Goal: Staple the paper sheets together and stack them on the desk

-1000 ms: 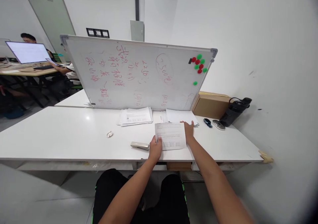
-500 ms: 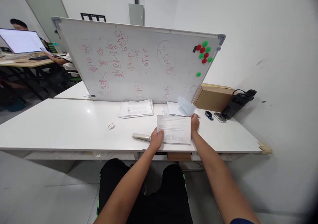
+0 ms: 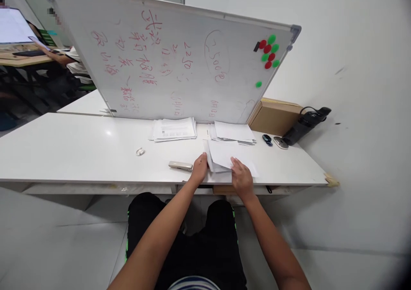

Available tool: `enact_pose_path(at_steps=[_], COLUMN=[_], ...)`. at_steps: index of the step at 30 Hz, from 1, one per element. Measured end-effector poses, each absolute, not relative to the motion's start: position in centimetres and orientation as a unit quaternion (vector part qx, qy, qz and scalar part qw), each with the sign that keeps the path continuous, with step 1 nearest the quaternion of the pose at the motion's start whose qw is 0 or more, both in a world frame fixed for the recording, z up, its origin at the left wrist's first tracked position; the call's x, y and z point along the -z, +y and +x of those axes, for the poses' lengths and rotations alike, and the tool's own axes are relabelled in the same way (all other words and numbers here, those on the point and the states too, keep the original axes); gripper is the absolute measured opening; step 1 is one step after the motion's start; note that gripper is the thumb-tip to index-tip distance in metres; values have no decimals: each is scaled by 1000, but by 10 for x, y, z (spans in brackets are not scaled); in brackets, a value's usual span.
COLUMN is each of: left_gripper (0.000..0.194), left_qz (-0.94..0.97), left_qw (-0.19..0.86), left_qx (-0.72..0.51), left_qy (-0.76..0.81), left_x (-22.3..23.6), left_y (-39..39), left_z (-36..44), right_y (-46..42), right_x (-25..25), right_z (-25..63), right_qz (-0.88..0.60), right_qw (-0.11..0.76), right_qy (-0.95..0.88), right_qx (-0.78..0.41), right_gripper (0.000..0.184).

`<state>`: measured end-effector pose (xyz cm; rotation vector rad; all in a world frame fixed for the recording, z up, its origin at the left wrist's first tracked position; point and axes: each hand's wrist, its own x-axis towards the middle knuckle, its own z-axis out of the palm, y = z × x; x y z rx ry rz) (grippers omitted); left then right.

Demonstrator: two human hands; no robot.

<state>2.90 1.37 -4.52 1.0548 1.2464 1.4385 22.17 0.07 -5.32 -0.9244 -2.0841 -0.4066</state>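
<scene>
Loose sheets [image 3: 223, 152] between two hands over the counter [image 3: 80, 153], just right of the stapler [image 3: 180, 166].

Left hand [image 3: 199, 166], just beside the stapler's right end: grip closed on the sheets' left edge. Right hand [image 3: 242, 177], farther right of the stapler, fingers slightly bent at the near side of the top sheet (cannot tell whether this grip has hold of paper). Beyond the stapler, a printed stack [image 3: 175, 129]; beyond and right of it, a second stack [image 3: 234, 131], white on top. Left of the stapler, a small white looped item [image 3: 140, 151]. Farther beyond the stapler, a whiteboard [image 3: 180, 67] with red writing; well right, a black bottle [image 3: 305, 126].
</scene>
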Motion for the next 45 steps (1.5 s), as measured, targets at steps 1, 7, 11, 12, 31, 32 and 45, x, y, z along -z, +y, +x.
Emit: enact_pose_path(at_steps=[1, 7, 11, 12, 31, 32, 45], left_gripper=[57, 49, 35, 33, 42, 44, 33], left_qz=[420, 431, 485, 492, 492, 489, 533], left_qw=[490, 522, 470, 457, 488, 493, 444], left_qx=[-580, -566, -549, -546, -533, -533, -499], left_qy=[496, 470, 492, 501, 486, 484, 519], left_x=[45, 41, 40, 40, 35, 35, 34], left_y=[14, 13, 11, 11, 7, 6, 3], left_z=[30, 31, 28, 28, 30, 30, 30], right_y=[1, 8, 8, 7, -28, -30, -37], right_x=[57, 63, 61, 60, 69, 69, 79], right_z=[218, 219, 228, 230, 217, 216, 232], right_qz=[-361, -392, -415, -425, -446, -440, -454], right_qw=[385, 356, 355, 350, 369, 364, 354], right_qy=[-835, -838, -826, -822, -807, -811, -814], right_qx=[157, 132, 137, 145, 122, 125, 79], right_gripper=[22, 28, 28, 28, 29, 30, 25])
